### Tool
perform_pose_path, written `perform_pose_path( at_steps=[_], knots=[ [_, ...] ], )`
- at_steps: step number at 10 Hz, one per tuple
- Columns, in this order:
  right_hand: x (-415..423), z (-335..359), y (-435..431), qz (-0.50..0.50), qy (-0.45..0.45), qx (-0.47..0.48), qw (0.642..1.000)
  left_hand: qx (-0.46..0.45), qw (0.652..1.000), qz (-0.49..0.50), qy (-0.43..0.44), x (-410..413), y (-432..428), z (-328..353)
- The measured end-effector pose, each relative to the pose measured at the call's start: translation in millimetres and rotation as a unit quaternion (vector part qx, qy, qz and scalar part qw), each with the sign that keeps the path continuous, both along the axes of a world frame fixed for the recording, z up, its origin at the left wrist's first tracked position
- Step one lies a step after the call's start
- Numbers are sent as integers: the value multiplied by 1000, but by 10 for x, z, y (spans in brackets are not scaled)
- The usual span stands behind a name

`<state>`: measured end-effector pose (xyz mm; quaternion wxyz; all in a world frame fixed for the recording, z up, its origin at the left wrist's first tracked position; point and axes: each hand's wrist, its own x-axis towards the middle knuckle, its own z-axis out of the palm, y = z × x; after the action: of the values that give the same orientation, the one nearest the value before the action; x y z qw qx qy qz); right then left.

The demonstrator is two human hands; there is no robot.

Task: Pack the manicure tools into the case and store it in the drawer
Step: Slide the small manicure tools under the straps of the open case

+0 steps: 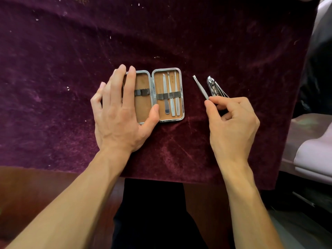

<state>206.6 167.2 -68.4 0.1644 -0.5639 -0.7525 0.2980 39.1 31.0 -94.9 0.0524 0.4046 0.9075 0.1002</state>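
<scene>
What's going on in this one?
A person is packing a manicure set on a purple cloth. The left hand lies flat on the left half of the open case. Three tools sit under the right half's strap. The right hand pinches a slim metal tool by its end; a nail clipper lies beside it, not yet packed.

No readable text, label or number shows on the case (142,108) or elsewhere

an open manicure case (162,74) lies on a dark purple velvet cloth (179,38), three slim metal tools (170,94) strapped in its right half. the left hand (120,112) rests flat on its left half. the right hand (231,117) pinches a tweezers (200,87) by its end, just beside a nail clipper (212,86).
</scene>
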Motion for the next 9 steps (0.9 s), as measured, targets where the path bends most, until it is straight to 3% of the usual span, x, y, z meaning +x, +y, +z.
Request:
perform_pose_path(
  at_steps=[5,7,8,9],
  knots=[
    [-7,62,-7,37,-17,9,999,2,1000,1,6,1,0,-9],
    [33,86,-25,57,-76,12,995,-1,1000,3,1,7,7,12],
    [19,169,-80,45,-51,-36,997,-1,1000,3,2,0,5,9],
    [36,259,-214,9,18,-143,990,0,1000,4,3,4,3,1]
  ],
)
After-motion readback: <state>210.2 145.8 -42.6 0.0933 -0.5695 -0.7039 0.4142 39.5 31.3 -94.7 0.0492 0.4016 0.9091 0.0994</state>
